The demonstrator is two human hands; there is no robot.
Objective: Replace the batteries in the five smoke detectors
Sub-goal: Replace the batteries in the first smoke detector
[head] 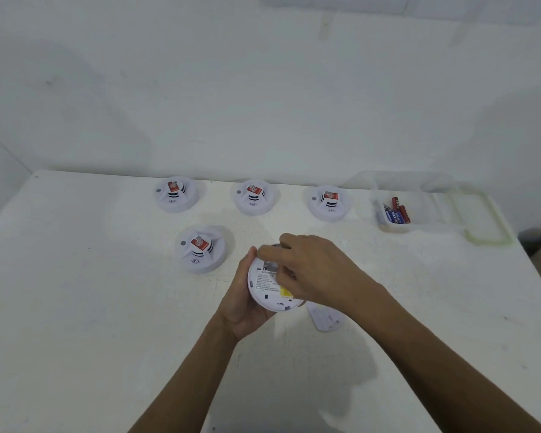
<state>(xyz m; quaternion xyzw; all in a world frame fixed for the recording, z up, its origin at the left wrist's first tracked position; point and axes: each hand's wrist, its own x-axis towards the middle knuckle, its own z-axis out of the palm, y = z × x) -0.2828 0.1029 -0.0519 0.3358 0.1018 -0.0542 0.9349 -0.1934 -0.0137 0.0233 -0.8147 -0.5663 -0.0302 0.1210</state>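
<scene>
My left hand (242, 303) grips a white smoke detector (267, 287) turned underside up, its printed label and a yellow patch showing. My right hand (306, 270) lies over its upper right part with fingers curled onto it; what the fingertips hold is hidden. Several more detectors stand face up with red stickers: three in a back row (175, 195), (254, 197), (328, 204) and one in front at the left (200, 250). A white cover piece (324, 317) lies on the table just below my right wrist.
A clear plastic box (400, 210) at the back right holds several red and blue batteries (395, 210), with its lid (478, 214) beside it. The white table (75, 307) meets a white wall at the back; its right edge runs near the lid.
</scene>
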